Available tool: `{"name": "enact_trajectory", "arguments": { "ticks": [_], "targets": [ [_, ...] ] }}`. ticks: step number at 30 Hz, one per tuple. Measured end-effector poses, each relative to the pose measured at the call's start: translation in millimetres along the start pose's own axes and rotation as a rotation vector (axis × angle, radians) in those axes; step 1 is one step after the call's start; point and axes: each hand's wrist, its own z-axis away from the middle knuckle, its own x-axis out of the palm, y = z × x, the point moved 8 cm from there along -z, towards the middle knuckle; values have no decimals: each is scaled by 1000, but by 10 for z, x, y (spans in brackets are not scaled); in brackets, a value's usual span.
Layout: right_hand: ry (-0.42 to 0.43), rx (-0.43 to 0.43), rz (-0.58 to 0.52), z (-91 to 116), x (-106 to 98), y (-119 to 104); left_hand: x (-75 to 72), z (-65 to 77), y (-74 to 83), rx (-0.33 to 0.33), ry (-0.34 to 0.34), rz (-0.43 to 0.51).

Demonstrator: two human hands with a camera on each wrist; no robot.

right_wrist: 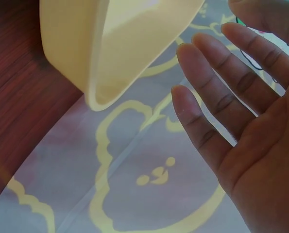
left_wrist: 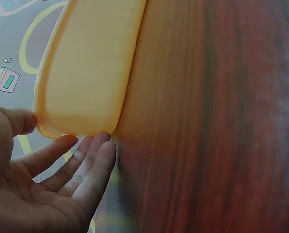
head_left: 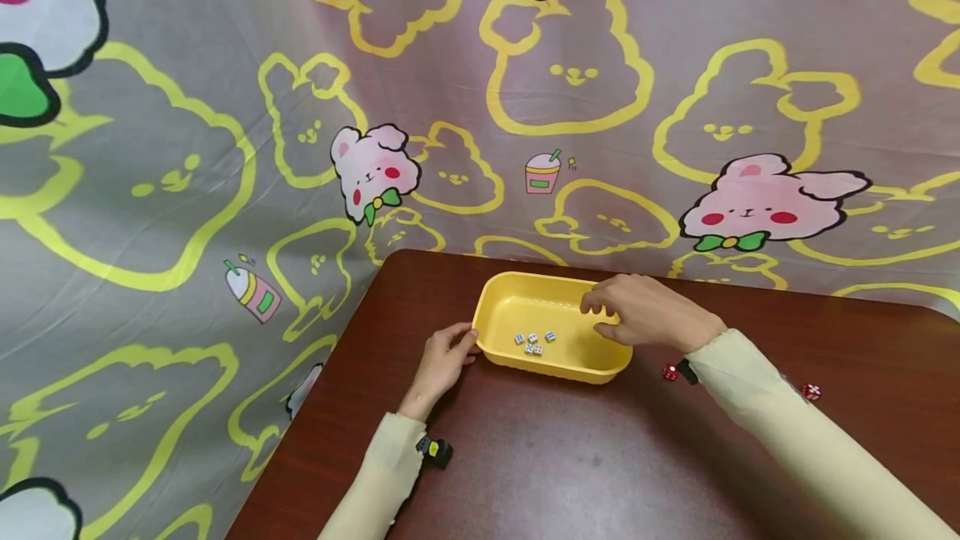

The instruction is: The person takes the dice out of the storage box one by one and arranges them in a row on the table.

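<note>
Yellow tray (head_left: pixel 551 368) sits on the tabletop (head_left: pixel 517 448); red dice (head_left: pixel 670 372) lie nearer you, to its right. Your left grip (head_left: pixel 441 363), fingers relaxed, touches its end; a shove could jostle the white dice (head_left: pixel 532 338) inside. Beyond, over the right side, your empty, loosened right grip (head_left: pixel 651 313) could catch it if lowered.

The left hand (left_wrist: pixel 47 194) holds a yellow tray (left_wrist: pixel 91 68) by its near end, thumb at the rim, fingertips (left_wrist: pixel 105 149) near the base. Right of the tray is a reddish-brown table (left_wrist: pixel 207 116); left of it, grey cloth (left_wrist: pixel 8 43) with a printed cup (left_wrist: pixel 6 81).
</note>
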Motion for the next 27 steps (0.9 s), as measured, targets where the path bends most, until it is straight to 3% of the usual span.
{"name": "enact_trajectory", "arguments": {
  "ticks": [27],
  "targets": [
    [-40, -36, -47, -335, 94, -136, -3, 8, 13, 10, -4, -11]
  ]
}}
